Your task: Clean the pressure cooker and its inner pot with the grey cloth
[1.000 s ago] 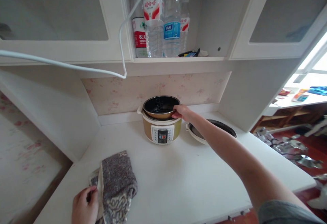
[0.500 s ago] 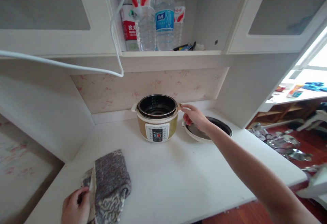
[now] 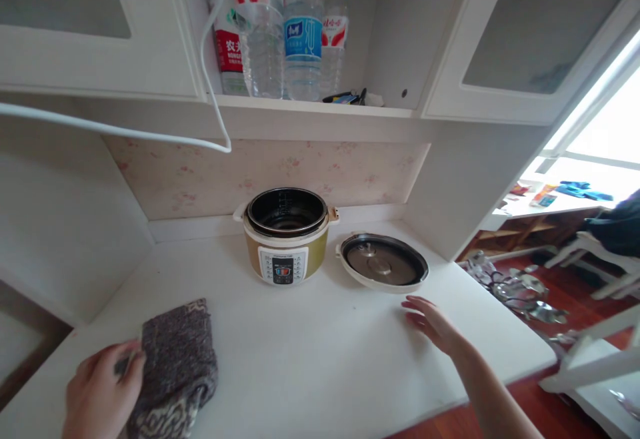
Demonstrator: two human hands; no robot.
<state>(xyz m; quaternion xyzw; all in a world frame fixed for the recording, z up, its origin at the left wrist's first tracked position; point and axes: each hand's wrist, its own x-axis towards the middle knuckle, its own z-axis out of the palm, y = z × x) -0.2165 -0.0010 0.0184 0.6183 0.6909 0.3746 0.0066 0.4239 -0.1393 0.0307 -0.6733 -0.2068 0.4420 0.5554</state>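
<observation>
My left hand (image 3: 105,385) grips the left edge of a folded grey-brown patterned cloth (image 3: 175,352), which lies on the white counter at the lower left. My right hand (image 3: 430,322) is over the counter with its fingers stretched out, holding nothing. Just beyond its fingertips lies the cooker's lid (image 3: 383,262), inner side up, white-rimmed with a dark inside. A white and gold electric cooker (image 3: 255,249) stands lidless near the back wall. Its black inner pot (image 3: 295,215) sits inside it, with faint level marks on the wall.
Above the counter (image 3: 300,365), an open cupboard holds several clear plastic bottles (image 3: 303,42). A white cable (image 3: 150,135) hangs in front of it. Pot lids and metal cookware (image 3: 525,289) lie on the red floor at the right. A white stool (image 3: 600,345) is at the lower right.
My right hand has left the cooker's right handle and come toward me, below the lid. My left hand stays on the cloth. The view has shifted to the right.
</observation>
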